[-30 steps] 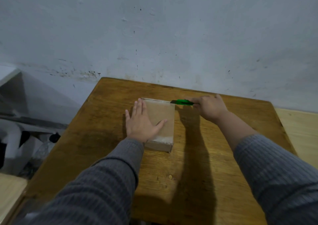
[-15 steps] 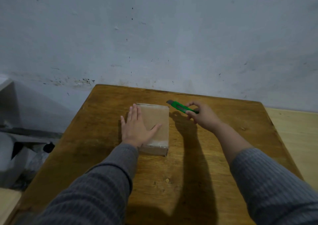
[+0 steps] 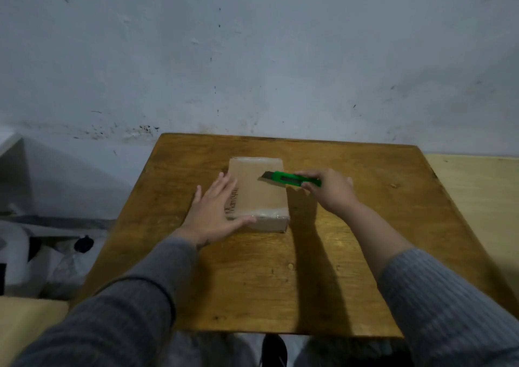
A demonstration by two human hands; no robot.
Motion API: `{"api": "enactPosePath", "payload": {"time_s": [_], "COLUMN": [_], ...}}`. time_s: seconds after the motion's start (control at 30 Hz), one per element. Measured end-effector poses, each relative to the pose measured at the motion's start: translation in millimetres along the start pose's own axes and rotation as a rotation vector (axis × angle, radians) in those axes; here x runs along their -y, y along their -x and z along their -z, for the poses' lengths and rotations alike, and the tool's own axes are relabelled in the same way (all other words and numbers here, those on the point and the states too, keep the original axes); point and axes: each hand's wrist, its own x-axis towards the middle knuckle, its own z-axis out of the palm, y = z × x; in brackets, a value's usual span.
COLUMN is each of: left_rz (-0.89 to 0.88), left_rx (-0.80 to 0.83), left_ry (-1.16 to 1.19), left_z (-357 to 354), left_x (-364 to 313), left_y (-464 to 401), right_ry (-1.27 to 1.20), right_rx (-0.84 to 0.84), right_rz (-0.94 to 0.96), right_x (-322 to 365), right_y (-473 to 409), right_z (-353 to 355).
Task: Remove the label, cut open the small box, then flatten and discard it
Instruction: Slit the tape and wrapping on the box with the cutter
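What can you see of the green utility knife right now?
The green plastic utility knife has a short grey blade out at its left end and a dark slider slot along its body. It lies nearly level, blade over the brown cardboard box near its right edge. The right hand grips its rear end.

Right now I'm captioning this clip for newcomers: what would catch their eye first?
The green utility knife in the right hand, its blade over the top of the small cardboard box mid-table. Next, the left hand lying flat on the box's left side, steadying it on the wooden table.
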Motion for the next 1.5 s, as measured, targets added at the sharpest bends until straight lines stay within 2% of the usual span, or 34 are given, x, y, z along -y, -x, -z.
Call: {"api": "enactPosePath", "payload": {"time_s": [0.1, 0.2, 0.33, 0.6, 1.0, 1.33, 1.5], "left_rz": [-0.043, -0.090, -0.097, -0.052, -0.053, -0.029, -0.162], "left_rx": [0.035, 0.018, -0.012, 0.022, 0.026, 0.044, 0.008], "left_ry": [-0.109, -0.083, -0.081, -0.163, -0.244, -0.300, -0.294], "left_z": [-5.4, -3.9, -1.9, -3.0, -5.5, -4.8, -2.1], "left_x": [14.3, 19.5, 19.2, 15.9, 7.8, 3.7, -9.2], "left_y": [10.8, 14.0, 17.2, 16.6, 19.6, 18.2, 10.0], "right_ry": [0.020, 0.062, 0.178, 0.249, 0.399, 0.337, 0.354], "right_rx": [-0.033, -0.041, -0.098, -0.126, -0.043, -0.020, -0.055], "right_rz": [0.091, 0.217, 0.295, 0.356, 0.455, 0.431, 0.446], "right_x": [10.8, 24.2, 37.1, 52.9, 66.7, 21.7, 26.3], "right_y": [28.5, 55.6, 75.3, 82.7, 70.4, 69.7, 67.6], "right_z": [-7.0, -16.9, -29.0, -33.0, -19.4, -5.1, -4.3]}}
